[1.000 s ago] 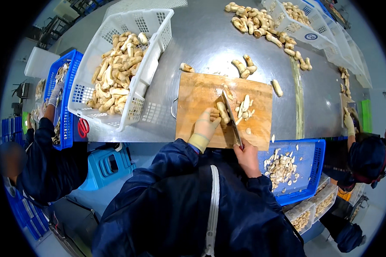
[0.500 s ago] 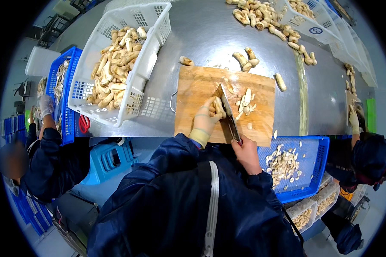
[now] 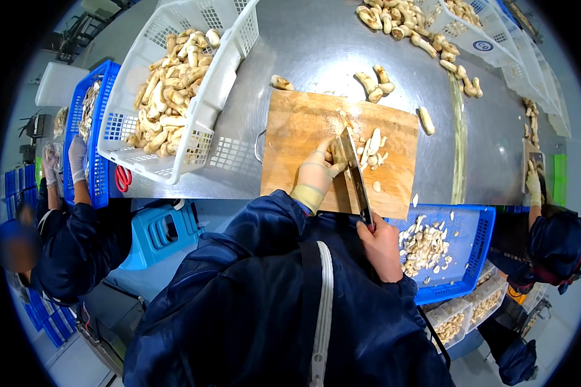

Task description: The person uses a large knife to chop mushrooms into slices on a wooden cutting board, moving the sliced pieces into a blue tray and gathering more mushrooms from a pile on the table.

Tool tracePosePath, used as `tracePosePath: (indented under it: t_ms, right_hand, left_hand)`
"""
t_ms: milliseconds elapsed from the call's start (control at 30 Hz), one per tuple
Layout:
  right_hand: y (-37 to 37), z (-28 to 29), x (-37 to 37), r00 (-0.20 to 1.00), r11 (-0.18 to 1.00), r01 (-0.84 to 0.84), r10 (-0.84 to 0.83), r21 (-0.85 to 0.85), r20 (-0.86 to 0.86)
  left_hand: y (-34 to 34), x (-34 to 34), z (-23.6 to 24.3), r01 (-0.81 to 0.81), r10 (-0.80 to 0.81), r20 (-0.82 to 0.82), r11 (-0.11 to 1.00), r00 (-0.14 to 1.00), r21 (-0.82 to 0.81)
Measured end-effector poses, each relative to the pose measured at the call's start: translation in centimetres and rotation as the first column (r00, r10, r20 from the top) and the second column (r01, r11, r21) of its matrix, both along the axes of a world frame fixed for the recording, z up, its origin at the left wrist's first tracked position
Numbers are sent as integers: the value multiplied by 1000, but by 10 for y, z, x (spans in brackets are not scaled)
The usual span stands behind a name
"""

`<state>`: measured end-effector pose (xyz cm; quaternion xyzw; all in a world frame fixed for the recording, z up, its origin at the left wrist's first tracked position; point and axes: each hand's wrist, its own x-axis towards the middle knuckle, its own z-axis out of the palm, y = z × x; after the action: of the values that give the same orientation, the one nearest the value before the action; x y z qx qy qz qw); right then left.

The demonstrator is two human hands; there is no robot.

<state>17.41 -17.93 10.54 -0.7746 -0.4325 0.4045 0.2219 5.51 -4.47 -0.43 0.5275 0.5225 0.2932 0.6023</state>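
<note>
My left hand [image 3: 315, 173], in a pale glove, is closed around a mushroom [image 3: 333, 152] on the wooden cutting board [image 3: 289, 135]. The fingers partly cover the mushroom. My bare right hand [image 3: 381, 249] grips the handle of a large knife [image 3: 357, 175]. Its blade stands on edge right beside the mushroom and my left fingertips; whether it is cutting in cannot be made out. To the right of the blade, several pale mushroom slices [image 3: 372, 149] lie on the board.
A white crate [image 3: 203, 138] heaped with whole mushrooms [image 3: 168, 97] stands at left. Below the board's right corner sits a blue basket [image 3: 474, 258] holding slices [image 3: 426, 248]. Loose mushrooms [image 3: 374, 84] lie beyond the board. Co-workers' gloved hands [image 3: 78, 158] show at both sides.
The knife and my right hand have shifted right and slightly toward me. My left hand has moved a little to the right with the mushroom. The view has shifted slightly.
</note>
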Motion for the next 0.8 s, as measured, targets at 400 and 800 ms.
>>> tracePosePath:
  t_ms: [400, 800]
  right_hand:
    - [15, -26, -6, 1000, 995, -22, 20, 101, 15]
    - [41, -38, 19, 897, 933, 358, -340, 15, -282]
  left_hand:
    - [-2, -6, -14, -9, 23, -153, 996, 988, 88]
    - [21, -23, -7, -20, 18, -174, 1000, 985, -14]
